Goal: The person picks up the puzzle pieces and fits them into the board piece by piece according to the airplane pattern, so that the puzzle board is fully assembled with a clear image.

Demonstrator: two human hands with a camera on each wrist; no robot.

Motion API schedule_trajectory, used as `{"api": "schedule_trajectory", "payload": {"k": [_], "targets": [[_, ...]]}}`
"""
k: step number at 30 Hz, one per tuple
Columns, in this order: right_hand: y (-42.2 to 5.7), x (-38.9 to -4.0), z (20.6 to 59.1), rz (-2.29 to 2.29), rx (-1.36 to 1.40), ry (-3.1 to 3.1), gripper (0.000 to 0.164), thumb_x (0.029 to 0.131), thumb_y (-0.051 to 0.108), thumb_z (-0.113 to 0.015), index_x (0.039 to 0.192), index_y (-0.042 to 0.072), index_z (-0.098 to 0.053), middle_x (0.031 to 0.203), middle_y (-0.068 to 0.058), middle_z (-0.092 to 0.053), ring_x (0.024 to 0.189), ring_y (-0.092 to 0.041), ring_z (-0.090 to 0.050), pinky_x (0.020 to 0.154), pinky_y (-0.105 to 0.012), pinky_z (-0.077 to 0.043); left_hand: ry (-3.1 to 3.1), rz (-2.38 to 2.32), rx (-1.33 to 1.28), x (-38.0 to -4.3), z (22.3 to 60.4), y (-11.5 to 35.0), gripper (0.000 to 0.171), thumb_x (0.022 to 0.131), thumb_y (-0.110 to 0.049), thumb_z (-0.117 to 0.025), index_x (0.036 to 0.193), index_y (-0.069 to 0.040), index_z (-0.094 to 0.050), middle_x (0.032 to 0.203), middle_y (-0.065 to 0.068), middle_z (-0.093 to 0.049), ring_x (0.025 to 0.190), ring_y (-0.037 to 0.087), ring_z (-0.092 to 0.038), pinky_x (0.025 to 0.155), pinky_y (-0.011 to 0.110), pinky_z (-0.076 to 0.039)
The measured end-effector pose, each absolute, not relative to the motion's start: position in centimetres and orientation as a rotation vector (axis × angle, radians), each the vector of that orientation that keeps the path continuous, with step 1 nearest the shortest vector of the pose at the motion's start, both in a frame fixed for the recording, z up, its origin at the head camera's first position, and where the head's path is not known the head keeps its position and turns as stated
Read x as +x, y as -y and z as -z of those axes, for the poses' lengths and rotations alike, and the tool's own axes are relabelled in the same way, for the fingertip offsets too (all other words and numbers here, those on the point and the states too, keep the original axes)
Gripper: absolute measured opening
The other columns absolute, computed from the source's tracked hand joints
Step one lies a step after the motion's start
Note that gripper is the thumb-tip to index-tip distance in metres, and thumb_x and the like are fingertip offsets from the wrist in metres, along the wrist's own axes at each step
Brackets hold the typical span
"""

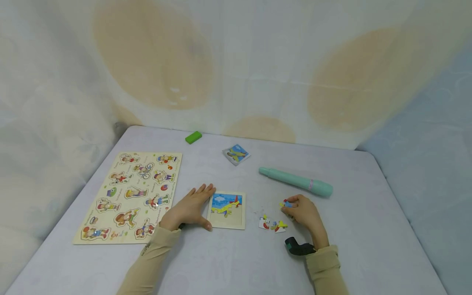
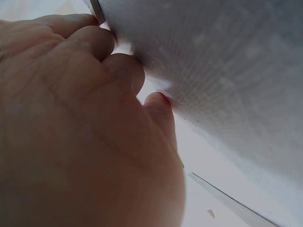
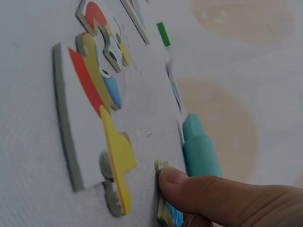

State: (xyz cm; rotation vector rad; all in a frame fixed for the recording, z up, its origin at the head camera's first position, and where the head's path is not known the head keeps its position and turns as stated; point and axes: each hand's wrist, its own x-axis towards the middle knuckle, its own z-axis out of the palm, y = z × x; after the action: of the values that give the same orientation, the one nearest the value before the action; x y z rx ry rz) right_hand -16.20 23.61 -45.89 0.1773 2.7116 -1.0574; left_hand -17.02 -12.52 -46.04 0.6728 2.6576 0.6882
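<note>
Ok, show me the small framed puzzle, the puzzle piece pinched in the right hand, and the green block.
Small framed puzzle [image 1: 230, 220]: head view, on the bare lower part inside its frame.
Puzzle piece [image 1: 286, 204]: head view, on its printed face.
Green block [image 1: 193, 137]: head view, on its top face.

A narrow lane of desk separates the jigsaw tray from loose jigsaw pieces; the left grip blocks the tray's left side, a mint-green tube the way beyond the right grip.
</note>
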Motion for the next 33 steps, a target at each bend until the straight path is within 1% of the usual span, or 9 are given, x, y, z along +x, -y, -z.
{"api": "schedule_trajectory", "payload": {"k": [5, 10, 12, 16, 21, 24, 29, 31, 33], "targets": [[-23.7, -16.3, 45.7, 1.05, 0.109, -2.706, 0.037, 0.085, 0.018, -0.071, 0.113, -0.004, -0.059, 0.078, -0.006, -0.058, 0.064, -0.014, -0.051, 0.057, -0.025, -0.041, -2.653, -0.685, 0.664, -17.1, 46.1, 12.6, 0.118, 0.059, -0.037, -0.091, 0.152, -0.002, -0.026, 0.161, 0.015, -0.02, 0.151, 0.036, -0.012, 0.122, 0.057, -0.009], [-23.7, -16.5, 46.2, 1.101, 0.04, -2.73, 0.016, 0.087, 0.011, -0.066, 0.099, 0.001, -0.062, 0.07, -0.001, -0.054, 0.06, -0.012, -0.048, 0.054, -0.023, -0.039, -2.656, -0.678, 0.651, -17.1, 46.2, 12.6, 0.119, 0.059, -0.038, -0.091, 0.152, -0.003, -0.026, 0.162, 0.014, -0.019, 0.151, 0.036, -0.011, 0.122, 0.056, -0.009], [-23.7, -16.6, 46.5, 1.118, 0.045, -2.737, 0.019, 0.087, 0.012, -0.065, 0.104, 0.003, -0.062, 0.069, 0.0, -0.052, 0.058, -0.012, -0.047, 0.052, -0.023, -0.039, -2.656, -0.679, 0.649, -17.2, 46.2, 12.6, 0.119, 0.059, -0.038, -0.091, 0.152, -0.003, -0.026, 0.162, 0.014, -0.019, 0.151, 0.036, -0.011, 0.122, 0.056, -0.009], [-23.7, -16.6, 46.7, 1.114, 0.096, -2.755, 0.039, 0.087, 0.016, -0.068, 0.122, 0.004, -0.057, 0.067, 0.0, -0.05, 0.054, -0.012, -0.044, 0.048, -0.023, -0.036, -2.652, -0.681, 0.649, -17.2, 46.2, 12.6, 0.119, 0.059, -0.037, -0.091, 0.152, -0.003, -0.026, 0.162, 0.014, -0.019, 0.151, 0.035, -0.011, 0.123, 0.055, -0.008], [-23.7, -16.6, 46.7, 1.084, 0.069, -2.775, 0.038, 0.088, 0.017, -0.068, 0.122, 0.002, -0.058, 0.066, 0.0, -0.052, 0.053, -0.012, -0.045, 0.048, -0.024, -0.036, -2.649, -0.683, 0.651, -17.2, 46.3, 12.5, 0.119, 0.059, -0.037, -0.091, 0.152, -0.003, -0.026, 0.162, 0.014, -0.019, 0.151, 0.035, -0.011, 0.123, 0.056, -0.008], [-23.7, -16.5, 46.6, 1.069, 0.065, -2.781, 0.037, 0.087, 0.018, -0.068, 0.118, 0.0, -0.058, 0.069, -0.001, -0.053, 0.056, -0.013, -0.045, 0.051, -0.024, -0.036, -2.651, -0.681, 0.652, -17.2, 46.4, 12.5, 0.119, 0.059, -0.037, -0.091, 0.153, -0.003, -0.026, 0.162, 0.014, -0.019, 0.151, 0.035, -0.011, 0.123, 0.056, -0.008], [-23.7, -16.4, 46.6, 1.045, 0.057, -2.808, 0.024, 0.088, 0.022, -0.069, 0.1, 0.003, -0.062, 0.077, -0.005, -0.056, 0.067, -0.016, -0.049, 0.06, -0.026, -0.039, -2.652, -0.666, 0.646, -17.2, 46.5, 12.6, 0.12, 0.059, -0.038, -0.091, 0.153, -0.004, -0.025, 0.162, 0.013, -0.018, 0.151, 0.034, -0.01, 0.123, 0.055, -0.009], [-23.6, -16.4, 46.7, 1.045, 0.048, -2.834, 0.022, 0.088, 0.023, -0.069, 0.099, 0.004, -0.064, 0.088, -0.009, -0.061, 0.076, -0.019, -0.053, 0.065, -0.027, -0.041, -2.654, -0.667, 0.646, -17.2, 46.5, 12.6, 0.12, 0.059, -0.038, -0.091, 0.153, -0.004, -0.025, 0.162, 0.013, -0.018, 0.151, 0.034, -0.01, 0.123, 0.055, -0.009], [-23.5, -16.4, 46.9, 1.07, 0.07, -2.86, 0.028, 0.087, 0.023, -0.071, 0.108, 0.005, -0.065, 0.102, -0.014, -0.063, 0.085, -0.023, -0.054, 0.07, -0.03, -0.042, -2.654, -0.674, 0.648, -17.2, 46.5, 12.5, 0.12, 0.059, -0.038, -0.091, 0.153, -0.004, -0.026, 0.162, 0.013, -0.019, 0.151, 0.034, -0.011, 0.123, 0.055, -0.009]]}}
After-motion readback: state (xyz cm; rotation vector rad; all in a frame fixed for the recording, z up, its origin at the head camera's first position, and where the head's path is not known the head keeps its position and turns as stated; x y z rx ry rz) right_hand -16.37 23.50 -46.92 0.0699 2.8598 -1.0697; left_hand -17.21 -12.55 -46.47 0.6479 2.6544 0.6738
